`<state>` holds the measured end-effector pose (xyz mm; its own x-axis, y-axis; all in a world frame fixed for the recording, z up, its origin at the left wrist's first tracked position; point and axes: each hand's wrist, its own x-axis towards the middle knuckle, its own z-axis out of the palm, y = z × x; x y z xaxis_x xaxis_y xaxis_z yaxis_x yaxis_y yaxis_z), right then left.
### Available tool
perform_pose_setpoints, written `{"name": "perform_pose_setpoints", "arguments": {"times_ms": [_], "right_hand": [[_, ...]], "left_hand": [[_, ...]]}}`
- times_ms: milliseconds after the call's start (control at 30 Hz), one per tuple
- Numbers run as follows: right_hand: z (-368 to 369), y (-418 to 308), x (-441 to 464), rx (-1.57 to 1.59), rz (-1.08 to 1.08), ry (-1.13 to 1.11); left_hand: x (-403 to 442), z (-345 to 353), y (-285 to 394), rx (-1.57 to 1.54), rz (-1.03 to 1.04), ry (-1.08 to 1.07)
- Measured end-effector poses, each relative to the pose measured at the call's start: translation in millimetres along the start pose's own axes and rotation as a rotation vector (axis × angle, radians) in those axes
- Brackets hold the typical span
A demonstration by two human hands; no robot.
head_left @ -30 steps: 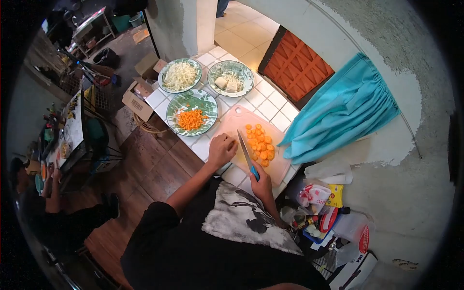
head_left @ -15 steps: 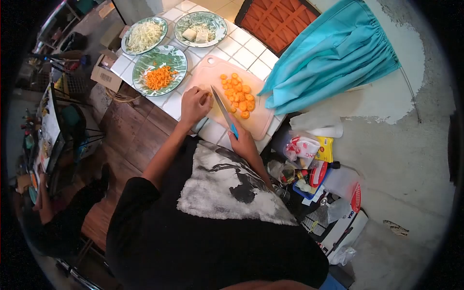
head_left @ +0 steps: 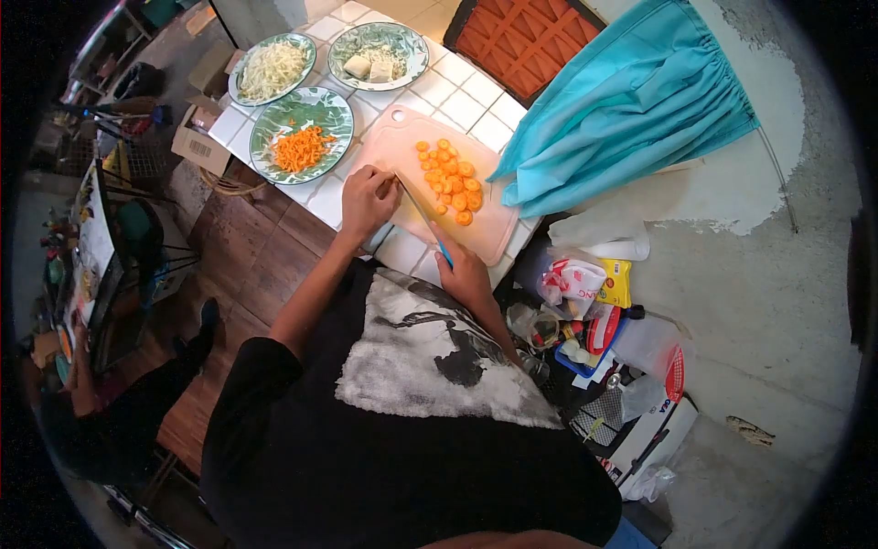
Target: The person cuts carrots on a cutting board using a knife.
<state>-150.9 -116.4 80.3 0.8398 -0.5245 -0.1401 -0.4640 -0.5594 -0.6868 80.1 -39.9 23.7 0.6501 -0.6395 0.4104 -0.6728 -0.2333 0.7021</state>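
Note:
My right hand grips a knife by its blue handle. Its blade is seen nearly edge-on, and the tip meets the fingertips of my left hand. Those left fingers are pinched together over the near left side of the pink cutting board; whatever small thing they hold is hidden. Beyond the blade, several round carrot slices lie loose on the board.
A plate of carrot strips, a plate of pale shreds and a plate with whitish blocks stand on the white tiled counter. Turquoise cloth hangs at right, above piled household goods. Another person sits at left.
The knife has turned from showing its flat side to nearly edge-on, and its tip has shifted left to my left fingertips. The other person's leg has moved.

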Motion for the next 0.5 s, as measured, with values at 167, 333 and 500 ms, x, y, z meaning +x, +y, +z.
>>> {"name": "perform_pose_setpoints", "arguments": {"times_ms": [167, 333, 500], "right_hand": [[-7.1, -8.2, 1.3, -0.198, 0.057, -0.166], [-0.2, -1.7, -0.1, -0.181, 0.011, -0.131], [-5.0, -5.2, -1.9, -0.211, 0.022, -0.174]], "left_hand": [[-0.3, 0.9, -3.0, 0.001, 0.006, 0.002], [0.6, -0.3, 0.4, -0.011, 0.007, 0.022], [-2.9, 2.8, -1.9, -0.005, 0.012, 0.033]]}}
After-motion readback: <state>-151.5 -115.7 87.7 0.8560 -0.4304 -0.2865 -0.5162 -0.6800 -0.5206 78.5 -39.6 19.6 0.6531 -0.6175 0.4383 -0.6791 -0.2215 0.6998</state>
